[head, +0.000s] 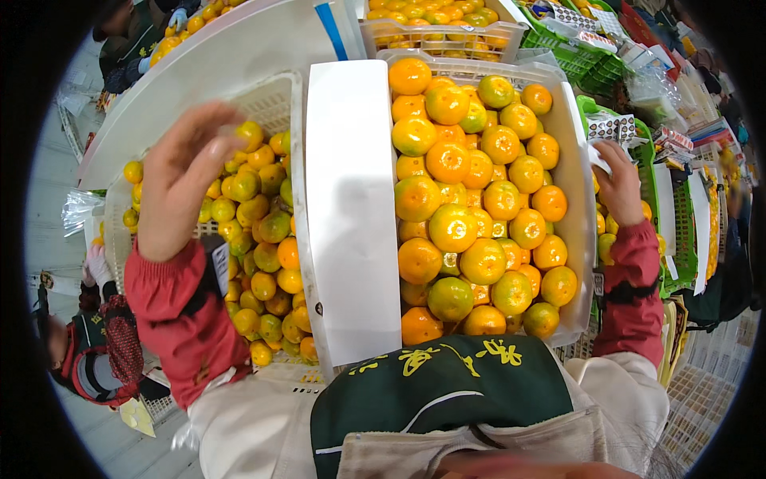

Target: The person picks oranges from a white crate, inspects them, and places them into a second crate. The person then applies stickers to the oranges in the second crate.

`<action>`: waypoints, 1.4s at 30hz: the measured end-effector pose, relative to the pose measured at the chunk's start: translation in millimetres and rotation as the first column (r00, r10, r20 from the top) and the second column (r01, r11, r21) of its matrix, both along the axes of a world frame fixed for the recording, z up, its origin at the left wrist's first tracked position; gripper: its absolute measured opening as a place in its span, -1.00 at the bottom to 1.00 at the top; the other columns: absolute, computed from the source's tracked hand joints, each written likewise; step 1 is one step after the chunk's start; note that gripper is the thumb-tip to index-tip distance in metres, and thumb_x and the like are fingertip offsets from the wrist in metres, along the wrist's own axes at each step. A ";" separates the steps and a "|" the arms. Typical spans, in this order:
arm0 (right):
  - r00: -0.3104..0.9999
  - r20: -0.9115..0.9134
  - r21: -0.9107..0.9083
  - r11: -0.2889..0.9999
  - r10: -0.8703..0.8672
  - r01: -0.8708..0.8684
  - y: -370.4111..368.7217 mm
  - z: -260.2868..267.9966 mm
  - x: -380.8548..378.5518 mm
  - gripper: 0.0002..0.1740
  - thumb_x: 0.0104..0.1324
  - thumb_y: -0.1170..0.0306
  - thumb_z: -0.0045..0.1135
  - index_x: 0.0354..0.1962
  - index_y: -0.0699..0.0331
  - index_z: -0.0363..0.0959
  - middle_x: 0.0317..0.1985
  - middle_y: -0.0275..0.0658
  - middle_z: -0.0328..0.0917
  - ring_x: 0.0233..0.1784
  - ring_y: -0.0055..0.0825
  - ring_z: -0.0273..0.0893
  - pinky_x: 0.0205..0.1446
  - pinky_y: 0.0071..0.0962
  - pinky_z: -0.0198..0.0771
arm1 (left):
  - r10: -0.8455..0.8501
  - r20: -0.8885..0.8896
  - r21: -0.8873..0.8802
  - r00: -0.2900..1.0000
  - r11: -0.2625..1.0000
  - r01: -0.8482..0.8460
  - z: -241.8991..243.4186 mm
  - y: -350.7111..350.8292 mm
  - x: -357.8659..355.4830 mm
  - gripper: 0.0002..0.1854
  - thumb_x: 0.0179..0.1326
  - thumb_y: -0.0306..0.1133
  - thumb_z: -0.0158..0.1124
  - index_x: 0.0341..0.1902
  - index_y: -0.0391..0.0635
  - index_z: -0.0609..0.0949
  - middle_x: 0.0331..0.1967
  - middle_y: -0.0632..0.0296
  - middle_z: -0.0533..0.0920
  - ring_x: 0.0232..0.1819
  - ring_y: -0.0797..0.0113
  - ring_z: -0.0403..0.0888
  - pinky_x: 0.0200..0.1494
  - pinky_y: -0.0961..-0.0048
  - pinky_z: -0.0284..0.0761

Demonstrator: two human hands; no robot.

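My left hand (185, 167) is raised over the left crate (297, 197), blurred, with thumb and fingers curved towards each other. A small pale patch shows near its fingertips; I cannot tell whether they hold anything. Smaller yellow-green mandarins (257, 197) fill much of that crate. Directly in front of me, a translucent plastic crate (571, 263) is heaped with larger glossy mandarins (449, 161). Beyond its right wall, my right hand (619, 182) has its fingers curled on a white piece of paper (598, 158), partly hidden by the hand.
A white board (353, 239) lies between the two crates. Green crates (646, 149) stand at the right, with sticker sheets (611, 129) on one. Another mandarin crate (443, 39) stands at the back. A co-worker (102, 335) is at the left, another person (131, 48) at upper left.
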State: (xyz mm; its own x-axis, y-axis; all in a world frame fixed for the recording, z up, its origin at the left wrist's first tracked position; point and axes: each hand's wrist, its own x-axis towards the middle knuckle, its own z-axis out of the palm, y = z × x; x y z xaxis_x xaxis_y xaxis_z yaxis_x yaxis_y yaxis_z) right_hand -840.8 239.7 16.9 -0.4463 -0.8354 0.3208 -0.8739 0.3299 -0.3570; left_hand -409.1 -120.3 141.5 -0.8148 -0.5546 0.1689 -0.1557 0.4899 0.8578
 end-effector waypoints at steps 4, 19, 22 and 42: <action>0.901 -0.417 0.103 0.991 0.120 -0.084 -72.4 -13.7 -11.7 -0.56 0.08 0.49 0.21 -0.03 0.24 0.43 -0.01 -0.14 0.49 0.09 -0.11 0.42 0.15 -0.22 0.34 | 0.119 0.178 0.096 0.977 0.986 -0.138 -16.2 15.3 58.4 -0.56 0.31 -0.41 0.14 0.23 -0.31 0.42 0.10 0.13 0.55 0.08 0.34 0.53 0.16 0.38 0.42; 0.744 -0.631 0.404 0.912 0.218 0.075 -155.8 -53.8 -63.2 -0.74 0.13 0.34 0.07 -0.18 0.11 0.47 -0.17 -0.31 0.56 0.07 -0.28 0.40 0.15 -0.14 0.18 | 0.139 0.477 0.375 0.868 0.861 -0.344 -176.1 -46.6 187.3 -0.64 0.34 -0.16 0.21 0.04 -0.16 0.49 -0.22 0.35 0.53 -0.22 0.52 0.54 -0.21 0.55 0.49; 0.741 -0.610 0.487 0.871 0.281 0.070 -160.1 -47.4 -71.1 -0.59 0.02 0.40 0.17 -0.10 0.19 0.46 -0.15 -0.24 0.56 0.09 -0.22 0.39 0.21 -0.12 0.17 | 0.141 0.501 0.325 0.854 0.884 -0.337 -187.1 -70.0 183.8 -0.58 0.35 -0.15 0.19 0.09 -0.22 0.49 -0.26 0.32 0.58 -0.31 0.52 0.54 -0.26 0.55 0.48; 0.755 -0.554 0.608 0.790 0.351 0.078 -166.0 -46.8 -83.5 -0.65 0.08 0.57 0.05 -0.12 0.30 0.38 -0.18 -0.13 0.53 0.07 -0.12 0.39 0.28 -0.04 0.14 | 0.629 0.247 -0.613 0.737 0.691 -0.384 -240.3 -74.4 68.0 -0.43 -0.08 -0.28 0.47 0.00 -0.23 0.45 -0.10 -0.11 0.52 -0.01 -0.16 0.43 0.05 0.08 0.39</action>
